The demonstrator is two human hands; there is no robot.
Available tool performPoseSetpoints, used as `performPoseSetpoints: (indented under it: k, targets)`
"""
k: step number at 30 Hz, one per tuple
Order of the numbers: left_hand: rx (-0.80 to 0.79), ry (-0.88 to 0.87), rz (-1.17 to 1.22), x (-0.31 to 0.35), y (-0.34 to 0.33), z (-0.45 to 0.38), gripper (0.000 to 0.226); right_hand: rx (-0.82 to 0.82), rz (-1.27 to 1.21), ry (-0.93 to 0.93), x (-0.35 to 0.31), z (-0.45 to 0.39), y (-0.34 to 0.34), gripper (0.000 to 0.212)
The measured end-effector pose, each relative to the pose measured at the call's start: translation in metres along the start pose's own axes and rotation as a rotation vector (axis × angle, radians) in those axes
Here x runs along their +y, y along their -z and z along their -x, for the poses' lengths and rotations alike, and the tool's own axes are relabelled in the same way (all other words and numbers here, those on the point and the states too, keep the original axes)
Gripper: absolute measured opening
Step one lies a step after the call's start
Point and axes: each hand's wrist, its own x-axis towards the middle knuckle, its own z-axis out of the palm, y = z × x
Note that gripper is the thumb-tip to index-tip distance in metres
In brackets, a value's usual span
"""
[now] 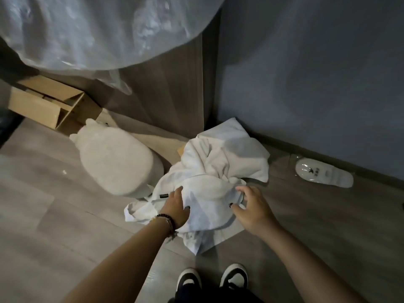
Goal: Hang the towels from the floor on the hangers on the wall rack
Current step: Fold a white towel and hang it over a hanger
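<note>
reaching into towel heap (218, 171) on floor | left hand (175, 207) pinches top fold, right hand (251, 206) spread, unclosed | single towel best separated before lifting

plush toy (115, 159), cardboard box (47, 104) — slipper (323, 174)
</note>
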Motion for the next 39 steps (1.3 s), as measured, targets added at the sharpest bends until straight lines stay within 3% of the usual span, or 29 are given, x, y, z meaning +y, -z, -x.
performPoseSetpoints:
  k: [7, 10, 13, 17, 23, 26, 29, 33, 36, 39]
  targets:
    - [0.226, -0.101, 0.057, -0.006, -0.049, -0.087, 0.053, 0.027, -0.018, 0.022, 0.055, -0.048, -0.037, 0.044]
    - [0.331, -0.017, -0.037, 0.001, -0.057, -0.105, 0.038, 0.025, -0.015, 0.019, 0.072, -0.051, -0.037, 0.045]
    - [0.325, 0.025, -0.094, 0.013, -0.046, -0.107, 0.017, 0.03, -0.035, -0.023, 0.08, -0.037, -0.023, 0.044]
    - [0.245, 0.01, -0.18, 0.031, -0.019, -0.075, 0.012, 0.041, -0.047, -0.054, 0.075, -0.004, 0.01, 0.041]
    - [0.436, -0.077, 0.213, 0.09, 0.034, 0.022, 0.015, -0.041, -0.033, -0.039, 0.035, 0.061, 0.077, 0.039]
    - [0.29, -0.059, 0.198, 0.119, 0.066, 0.061, 0.022, -0.077, -0.045, -0.005, 0.002, 0.087, 0.109, 0.038]
    - [0.089, 0.018, 0.107, 0.125, 0.071, 0.078, 0.012, -0.054, -0.062, 0.056, -0.019, 0.097, 0.129, 0.035]
    - [-0.028, 0.093, 0.024, 0.111, 0.021, 0.073, 0.046, -0.022, -0.086, 0.05, -0.002, 0.09, 0.112, 0.036]
    - [-0.044, 0.122, 0.024, 0.086, -0.044, 0.059, 0.082, -0.044, -0.154, -0.059, 0.038, 0.084, 0.075, 0.037]
    - [0.0, 0.155, 0.002, 0.065, -0.102, 0.03, 0.098, -0.046, -0.221, -0.139, 0.081, 0.075, 0.032, 0.036]
